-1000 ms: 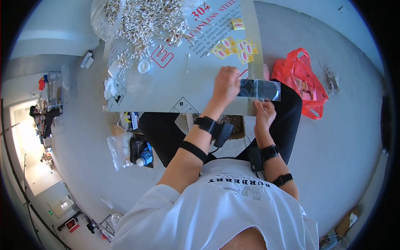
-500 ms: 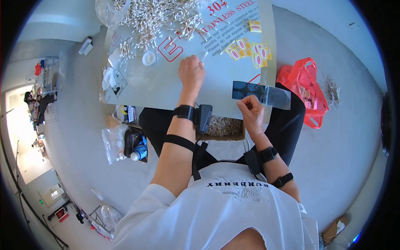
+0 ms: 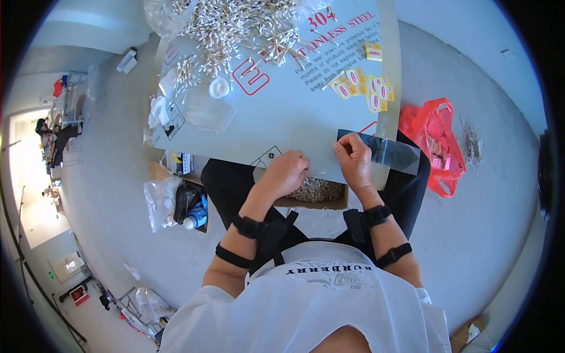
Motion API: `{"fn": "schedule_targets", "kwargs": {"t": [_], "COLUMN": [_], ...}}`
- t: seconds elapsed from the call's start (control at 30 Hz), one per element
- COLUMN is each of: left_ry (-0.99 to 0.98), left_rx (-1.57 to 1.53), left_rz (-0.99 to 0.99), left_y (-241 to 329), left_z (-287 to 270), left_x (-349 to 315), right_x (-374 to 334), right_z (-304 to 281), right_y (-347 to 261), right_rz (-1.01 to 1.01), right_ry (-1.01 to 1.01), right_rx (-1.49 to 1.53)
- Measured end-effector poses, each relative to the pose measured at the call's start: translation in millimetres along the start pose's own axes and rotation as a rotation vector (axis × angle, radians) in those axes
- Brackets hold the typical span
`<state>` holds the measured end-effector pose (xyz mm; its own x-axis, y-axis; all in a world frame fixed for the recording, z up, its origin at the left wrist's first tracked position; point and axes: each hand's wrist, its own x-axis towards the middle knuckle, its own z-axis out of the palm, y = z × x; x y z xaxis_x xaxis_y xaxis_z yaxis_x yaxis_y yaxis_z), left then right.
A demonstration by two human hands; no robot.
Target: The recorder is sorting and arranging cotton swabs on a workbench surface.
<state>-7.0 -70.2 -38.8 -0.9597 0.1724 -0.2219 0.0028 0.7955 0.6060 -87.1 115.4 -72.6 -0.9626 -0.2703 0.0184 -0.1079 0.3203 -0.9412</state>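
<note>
My left hand [image 3: 286, 173] is closed at the near edge of the table, just over a cardboard box [image 3: 321, 205] full of loose swab-like sticks [image 3: 315, 190]. Whatever its fingers hold, if anything, is hidden or too small to name. To its right, my right hand [image 3: 355, 163] has thumb and index finger pinched together beside a dark, see-through plastic strip [image 3: 376, 148] that overhangs the table corner. I cannot make out anything in that pinch. A large heap of cotton swabs [image 3: 232, 32] covers the far left of the table.
A small round white tub [image 3: 219, 88] stands by the heap, near a clear plastic bag [image 3: 209, 115]. Yellow-and-white packets [image 3: 376, 93] lie at the table's right. A red plastic bag [image 3: 438, 147] is on the floor to the right; a blue bottle [image 3: 195, 216] sits low at left.
My left hand has come back from the middle of the table toward me, down to the near edge above the box. My right hand stays pinched by the dark strip. The view has shifted slightly.
</note>
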Motion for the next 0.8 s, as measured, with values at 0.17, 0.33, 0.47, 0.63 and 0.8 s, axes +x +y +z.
{"fn": "schedule_targets", "kwargs": {"t": [0.17,0.33,0.47,0.63,0.8], "left_ry": [-0.020,0.623,0.820,0.684,0.594], "left_rx": [-0.123,-0.171,0.060,0.132,0.230], "left_rz": [-0.105,-0.142,-0.191,-0.325,-0.293], "left_y": [-27.9,-72.0,-100.3,-95.2,-96.8], "left_z": [-27.4,-65.5,-87.7,-96.2,-106.4], "left_x": [39.5,106.3,152.9,180.3,201.4], "right_x": [10.2,3.0,-14.4,-20.4,5.9], "right_z": [6.3,11.2,8.7,0.9,0.9], "right_y": [-5.2,2.2,-18.1,-13.5,-6.1], "right_rz": [-0.173,-0.478,-0.614,-0.639,-0.608], "right_ry": [-0.057,-0.159,-0.387,-0.621,-0.419], "right_rx": [-0.222,-0.290,-0.344,-0.358,-0.269]}}
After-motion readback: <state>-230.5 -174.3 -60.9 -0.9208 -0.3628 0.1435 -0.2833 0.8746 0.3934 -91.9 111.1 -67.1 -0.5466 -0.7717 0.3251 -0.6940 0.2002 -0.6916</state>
